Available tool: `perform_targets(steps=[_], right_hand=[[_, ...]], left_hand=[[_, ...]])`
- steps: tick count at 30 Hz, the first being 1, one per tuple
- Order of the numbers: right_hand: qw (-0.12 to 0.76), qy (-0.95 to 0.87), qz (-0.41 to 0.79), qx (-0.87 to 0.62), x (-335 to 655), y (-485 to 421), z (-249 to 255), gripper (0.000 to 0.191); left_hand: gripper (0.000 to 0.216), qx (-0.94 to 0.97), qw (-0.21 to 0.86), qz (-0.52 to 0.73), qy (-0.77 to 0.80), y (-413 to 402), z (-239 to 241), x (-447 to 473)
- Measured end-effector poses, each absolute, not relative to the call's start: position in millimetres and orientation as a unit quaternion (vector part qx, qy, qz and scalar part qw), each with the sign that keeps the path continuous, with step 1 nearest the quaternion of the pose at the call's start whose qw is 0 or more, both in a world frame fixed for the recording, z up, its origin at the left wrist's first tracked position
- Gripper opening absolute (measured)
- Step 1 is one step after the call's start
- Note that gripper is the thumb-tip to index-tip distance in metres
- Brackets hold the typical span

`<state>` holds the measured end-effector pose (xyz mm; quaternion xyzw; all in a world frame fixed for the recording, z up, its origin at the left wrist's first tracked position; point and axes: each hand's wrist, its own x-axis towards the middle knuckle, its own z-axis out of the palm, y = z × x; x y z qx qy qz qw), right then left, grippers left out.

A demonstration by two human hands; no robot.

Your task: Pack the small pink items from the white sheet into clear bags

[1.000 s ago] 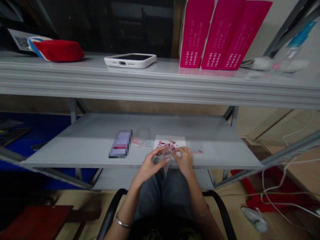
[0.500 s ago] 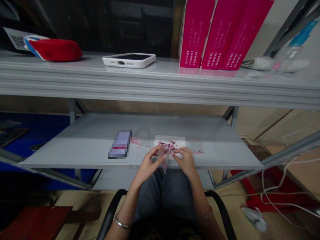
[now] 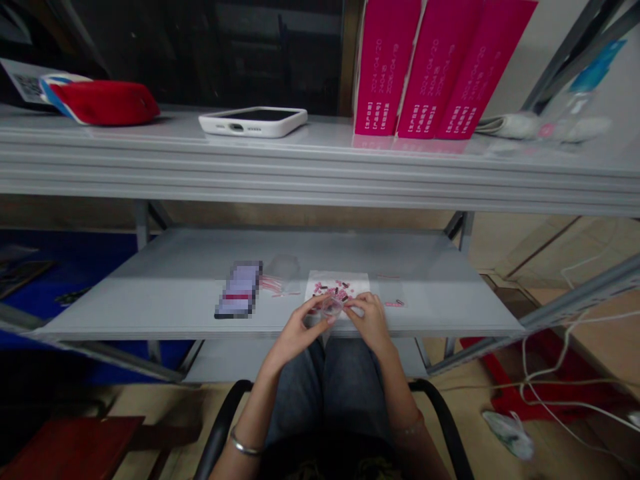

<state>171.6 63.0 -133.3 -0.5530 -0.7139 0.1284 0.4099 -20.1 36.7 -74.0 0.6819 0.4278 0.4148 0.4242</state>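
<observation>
My left hand (image 3: pixel 298 331) pinches a small clear plastic bag (image 3: pixel 332 307) between thumb and fingers, its mouth spread wide over the table's front edge. At the bag's right side, my right hand (image 3: pixel 369 317) has thumb and forefinger pressed together; what sits between them is too small to make out. Just beyond both hands lies a white sheet (image 3: pixel 320 275) scattered with many tiny pink and dark pieces (image 3: pixel 341 292). To its right a flat clear bag (image 3: pixel 396 293) has a short row of pink and dark pieces (image 3: pixel 395 303) on it.
Left of the sheet are pink strips (image 3: pixel 273 283), a clear crumpled bag (image 3: pixel 283 267) and a phone (image 3: pixel 239 289) with a blurred screen. A raised shelf (image 3: pixel 320 177) runs behind, carrying a white-cased phone (image 3: pixel 254 122), a red pouch (image 3: pixel 107 102) and magenta boxes (image 3: pixel 385 73).
The clear bag has tilted: its pointed lower end no longer hangs in view and its opening faces up more. Both hands stay nearly in place; the whole view has shifted slightly.
</observation>
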Motion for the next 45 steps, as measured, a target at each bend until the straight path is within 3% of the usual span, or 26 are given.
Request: perform_targets(steps=[10, 14, 19, 25, 29, 45], right_hand=[[0.571, -0.637, 0.234, -0.461, 159.7, 50.3, -78.0, 0.009], [0.542, -0.668, 0.253, -0.443, 153.5, 43.7, -60.9, 0.012], [0.556, -0.628, 0.202, -0.505, 156.7, 56.1, -80.9, 0.018], [0.408, -0.653, 0.116, -0.627, 161.4, 69.3, -117.3, 0.014], [0.37, -0.651, 0.092, -0.657, 156.2, 70.9, -126.1, 0.017], [0.372, -0.669, 0.102, -0.636, 161.9, 79.1, -133.3, 0.014]], left_hand=[[0.046, 0.695, 0.427, 0.403, 0.416, 36.6, -69.9, -24.8], [0.046, 0.696, 0.427, 0.403, 0.414, 37.3, -70.3, -25.1], [0.045, 0.688, 0.424, 0.414, 0.418, 36.5, -68.5, -24.2], [0.046, 0.682, 0.412, 0.424, 0.431, 37.9, -69.0, -26.3], [0.046, 0.687, 0.404, 0.426, 0.428, 38.8, -71.6, -29.0], [0.044, 0.684, 0.404, 0.436, 0.423, 39.6, -72.3, -30.6]])
